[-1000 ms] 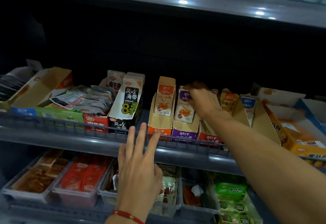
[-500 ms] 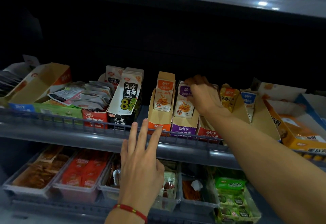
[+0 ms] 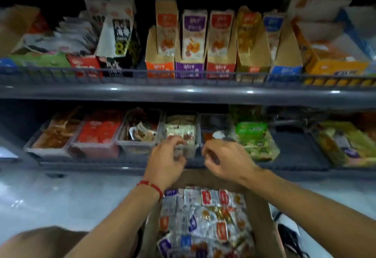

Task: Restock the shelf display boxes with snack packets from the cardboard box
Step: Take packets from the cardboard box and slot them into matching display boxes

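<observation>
An open cardboard box (image 3: 262,217) at the bottom centre is full of small snack packets (image 3: 205,217) in red, purple and blue. On the upper shelf stand narrow display boxes: orange (image 3: 160,54), purple (image 3: 190,64), red (image 3: 220,62), yellow (image 3: 252,54) and blue (image 3: 284,58), each with packets upright inside. My left hand (image 3: 166,160), with a red cord at the wrist, and my right hand (image 3: 225,160) hover side by side just above the box's far edge, in front of the lower shelf. Both have loosely curled fingers and I see nothing held in either.
The upper shelf has a grey front rail (image 3: 189,93). On the lower shelf sit clear bins (image 3: 140,148) of sauce packets and green packets (image 3: 252,137). Pale floor (image 3: 61,196) lies left of the box, and my knee (image 3: 40,241) is at the bottom left.
My right hand has left the display boxes on the upper shelf and dropped down beside my left hand. My view has tilted down, bringing the cardboard box of packets into sight.
</observation>
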Demonstrator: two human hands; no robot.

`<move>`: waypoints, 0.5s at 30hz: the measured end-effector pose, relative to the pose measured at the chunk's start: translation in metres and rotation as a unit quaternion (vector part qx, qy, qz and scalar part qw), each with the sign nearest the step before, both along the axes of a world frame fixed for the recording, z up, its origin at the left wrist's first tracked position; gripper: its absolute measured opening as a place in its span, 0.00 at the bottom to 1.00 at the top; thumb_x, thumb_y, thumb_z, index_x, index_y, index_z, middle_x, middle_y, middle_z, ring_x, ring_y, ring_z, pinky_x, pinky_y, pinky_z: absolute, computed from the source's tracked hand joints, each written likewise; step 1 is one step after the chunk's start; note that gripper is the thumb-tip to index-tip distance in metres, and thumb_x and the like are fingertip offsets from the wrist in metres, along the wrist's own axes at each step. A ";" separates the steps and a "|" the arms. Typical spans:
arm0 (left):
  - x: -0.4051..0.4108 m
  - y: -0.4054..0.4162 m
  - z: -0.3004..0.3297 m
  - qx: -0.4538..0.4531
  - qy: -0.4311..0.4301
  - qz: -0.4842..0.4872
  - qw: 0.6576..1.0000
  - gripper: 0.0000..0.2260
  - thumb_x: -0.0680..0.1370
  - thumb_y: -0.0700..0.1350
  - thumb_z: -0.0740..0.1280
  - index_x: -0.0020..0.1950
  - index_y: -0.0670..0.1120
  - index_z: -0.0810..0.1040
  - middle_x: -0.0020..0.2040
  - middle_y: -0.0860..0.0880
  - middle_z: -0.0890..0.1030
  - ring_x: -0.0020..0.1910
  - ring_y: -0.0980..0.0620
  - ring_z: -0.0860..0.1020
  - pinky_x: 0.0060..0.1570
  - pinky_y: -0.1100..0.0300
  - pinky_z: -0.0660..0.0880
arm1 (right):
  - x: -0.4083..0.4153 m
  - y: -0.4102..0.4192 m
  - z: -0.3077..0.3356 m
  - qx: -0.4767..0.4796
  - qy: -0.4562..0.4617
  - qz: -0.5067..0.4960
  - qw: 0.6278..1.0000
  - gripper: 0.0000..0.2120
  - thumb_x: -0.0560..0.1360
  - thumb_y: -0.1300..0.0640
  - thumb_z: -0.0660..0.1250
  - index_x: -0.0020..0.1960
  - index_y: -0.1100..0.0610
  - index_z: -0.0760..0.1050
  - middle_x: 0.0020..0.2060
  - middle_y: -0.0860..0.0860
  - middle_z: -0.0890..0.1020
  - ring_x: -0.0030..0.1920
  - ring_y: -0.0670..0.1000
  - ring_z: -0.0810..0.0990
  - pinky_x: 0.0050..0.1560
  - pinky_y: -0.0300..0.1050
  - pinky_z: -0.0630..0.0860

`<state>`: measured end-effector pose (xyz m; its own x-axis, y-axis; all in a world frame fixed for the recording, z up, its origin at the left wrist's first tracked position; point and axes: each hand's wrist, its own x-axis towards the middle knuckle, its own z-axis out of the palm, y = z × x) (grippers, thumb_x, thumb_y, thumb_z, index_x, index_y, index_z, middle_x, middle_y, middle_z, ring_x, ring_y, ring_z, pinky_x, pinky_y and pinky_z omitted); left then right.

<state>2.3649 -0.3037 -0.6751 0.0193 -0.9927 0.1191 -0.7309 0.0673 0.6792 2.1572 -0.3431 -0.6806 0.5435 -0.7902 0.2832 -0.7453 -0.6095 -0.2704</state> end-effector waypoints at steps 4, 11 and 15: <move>-0.020 0.027 -0.089 0.186 -0.042 -0.025 0.981 0.15 0.74 0.39 0.69 0.60 0.49 0.79 0.57 0.48 0.83 0.58 0.45 0.80 0.58 0.52 0.77 | -0.032 0.022 -0.120 0.288 0.236 -0.022 0.928 0.15 0.79 0.46 0.63 0.61 0.51 0.77 0.59 0.56 0.81 0.59 0.60 0.80 0.54 0.52 0.78; -0.037 0.067 -0.174 0.352 -0.117 -0.038 0.928 0.15 0.76 0.40 0.70 0.62 0.49 0.77 0.66 0.46 0.79 0.65 0.46 0.77 0.63 0.59 0.72 | -0.074 0.074 -0.263 0.414 0.320 -0.050 0.851 0.36 0.75 0.39 0.65 0.77 0.55 0.62 0.76 0.59 0.66 0.75 0.62 0.67 0.74 0.50 0.66; -0.041 0.073 -0.188 0.385 -0.139 -0.031 0.912 0.16 0.75 0.40 0.71 0.62 0.49 0.78 0.66 0.44 0.79 0.64 0.43 0.77 0.63 0.57 0.74 | -0.086 0.099 -0.300 0.393 0.283 -0.044 0.874 0.21 0.84 0.54 0.57 0.75 0.60 0.67 0.74 0.57 0.69 0.74 0.59 0.68 0.72 0.43 0.66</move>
